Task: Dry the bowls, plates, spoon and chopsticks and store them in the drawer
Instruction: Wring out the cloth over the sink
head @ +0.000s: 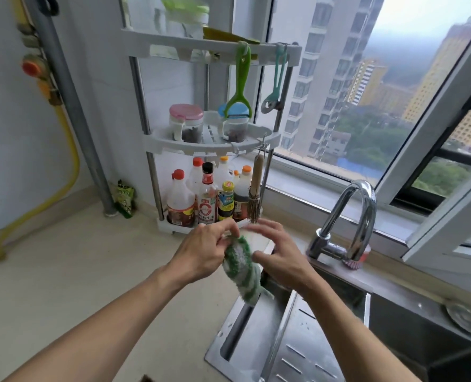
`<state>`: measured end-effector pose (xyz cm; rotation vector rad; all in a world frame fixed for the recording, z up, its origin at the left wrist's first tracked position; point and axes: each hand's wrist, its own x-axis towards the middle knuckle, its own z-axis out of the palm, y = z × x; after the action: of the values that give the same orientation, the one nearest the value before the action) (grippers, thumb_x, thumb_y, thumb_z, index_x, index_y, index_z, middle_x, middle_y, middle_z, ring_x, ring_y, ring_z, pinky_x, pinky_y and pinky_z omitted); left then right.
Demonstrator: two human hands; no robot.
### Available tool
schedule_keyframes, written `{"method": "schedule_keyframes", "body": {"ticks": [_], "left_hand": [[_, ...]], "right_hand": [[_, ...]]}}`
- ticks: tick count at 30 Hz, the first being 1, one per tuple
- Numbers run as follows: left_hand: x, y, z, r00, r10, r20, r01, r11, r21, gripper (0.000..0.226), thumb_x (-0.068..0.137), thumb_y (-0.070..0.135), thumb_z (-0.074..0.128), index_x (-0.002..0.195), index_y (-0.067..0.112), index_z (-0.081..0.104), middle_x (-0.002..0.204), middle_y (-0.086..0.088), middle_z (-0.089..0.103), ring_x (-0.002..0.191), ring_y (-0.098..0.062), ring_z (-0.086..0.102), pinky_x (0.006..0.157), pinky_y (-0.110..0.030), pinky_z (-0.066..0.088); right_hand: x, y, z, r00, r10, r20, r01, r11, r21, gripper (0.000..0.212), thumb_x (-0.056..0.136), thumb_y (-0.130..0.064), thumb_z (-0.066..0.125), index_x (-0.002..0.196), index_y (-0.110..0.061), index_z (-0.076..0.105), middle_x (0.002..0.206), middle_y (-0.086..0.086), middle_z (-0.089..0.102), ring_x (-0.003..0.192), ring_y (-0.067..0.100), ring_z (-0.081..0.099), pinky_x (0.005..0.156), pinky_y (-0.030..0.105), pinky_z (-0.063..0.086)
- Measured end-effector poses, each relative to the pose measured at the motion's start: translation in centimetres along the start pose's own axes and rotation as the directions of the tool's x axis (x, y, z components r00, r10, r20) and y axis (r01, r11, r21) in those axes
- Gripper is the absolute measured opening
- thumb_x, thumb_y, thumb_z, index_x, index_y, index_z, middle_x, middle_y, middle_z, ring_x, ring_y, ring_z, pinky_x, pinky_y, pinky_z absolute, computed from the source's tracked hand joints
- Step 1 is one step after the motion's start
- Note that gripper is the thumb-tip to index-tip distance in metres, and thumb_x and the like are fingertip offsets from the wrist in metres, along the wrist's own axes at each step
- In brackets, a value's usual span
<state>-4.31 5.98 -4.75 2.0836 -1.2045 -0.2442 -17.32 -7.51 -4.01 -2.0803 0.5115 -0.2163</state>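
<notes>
I see left hand (pixel 201 250) pinching top of green-and-white cloth (pixel 242 271), cloth hanging down between both hands. Right hand (pixel 277 250) with fingers curled around blurred white dish (pixel 252 234), cloth pressed against it; which dish, cannot tell. Below hands: steel sink (pixel 297 340) edge. Left of hands: pale desk (pixel 77 271). Beyond hands: corner rack (pixel 209 139) with sauce bottles (pixel 206 199). Right of hands: chrome faucet (pixel 350 219).

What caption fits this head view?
Both hands, left hand and right hand, rub a green-and-white cloth over a white dish beside the sink.
</notes>
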Motion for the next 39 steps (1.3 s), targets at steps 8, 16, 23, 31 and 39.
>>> {"method": "schedule_keyframes", "body": {"ticks": [8,16,23,31,39], "left_hand": [[1.8,-0.2,-2.2,0.993,-0.069,0.098,0.075,0.995,-0.065,0.016,0.100,0.025,0.056,0.085,0.029,0.053,0.144,0.000,0.051,0.137,-0.023,0.044,0.109,-0.048,0.044],[5.6,0.4,-5.0,0.958,-0.149,0.246,0.219,0.931,-0.291,0.016,0.077,0.023,0.074,0.083,0.025,0.059,0.089,-0.002,0.065,0.083,-0.015,0.065,0.077,-0.035,0.056],[8.8,1.9,-5.8,0.952,-0.266,0.153,0.307,0.831,-0.463,0.024,0.097,0.022,0.062,0.107,0.002,0.069,0.103,-0.017,0.072,0.088,-0.023,0.068,0.094,-0.045,0.052],[16.1,3.0,-5.2,0.814,-0.439,-0.380,0.370,0.896,-0.245,0.013,0.093,0.036,0.068,0.092,0.025,0.060,0.104,0.001,0.067,0.101,-0.024,0.063,0.097,-0.043,0.049],[17.7,0.9,-3.0,0.636,-0.595,-0.491,0.622,0.773,-0.130,0.037,0.092,0.040,0.066,0.062,0.018,0.062,0.062,0.005,0.064,0.061,-0.016,0.061,0.053,-0.024,0.038]], "right_hand": [[3.9,-1.9,-0.6,0.956,-0.246,-0.161,0.216,0.959,-0.186,0.025,0.085,-0.021,0.077,0.069,-0.026,0.057,0.112,-0.007,0.061,0.106,0.010,0.054,0.092,0.028,0.047],[8.0,-3.3,-3.4,0.928,-0.260,-0.267,0.258,0.965,-0.044,0.021,0.086,-0.014,0.073,0.071,-0.016,0.058,0.077,0.000,0.066,0.078,0.020,0.064,0.074,0.043,0.057],[11.3,-4.1,-8.1,0.961,-0.276,-0.017,0.270,0.951,-0.148,0.017,0.083,-0.025,0.056,0.097,-0.035,0.055,0.087,-0.011,0.064,0.083,0.013,0.064,0.070,0.030,0.051],[17.2,-5.1,-8.0,0.913,-0.357,-0.199,0.318,0.926,-0.203,0.019,0.094,-0.011,0.057,0.084,-0.027,0.058,0.089,0.002,0.066,0.085,0.022,0.063,0.072,0.034,0.052],[20.3,-5.0,-7.2,0.952,-0.282,-0.116,0.243,0.931,-0.274,0.031,0.095,-0.010,0.048,0.106,-0.024,0.073,0.113,0.009,0.068,0.087,0.026,0.067,0.080,0.044,0.058]]}}
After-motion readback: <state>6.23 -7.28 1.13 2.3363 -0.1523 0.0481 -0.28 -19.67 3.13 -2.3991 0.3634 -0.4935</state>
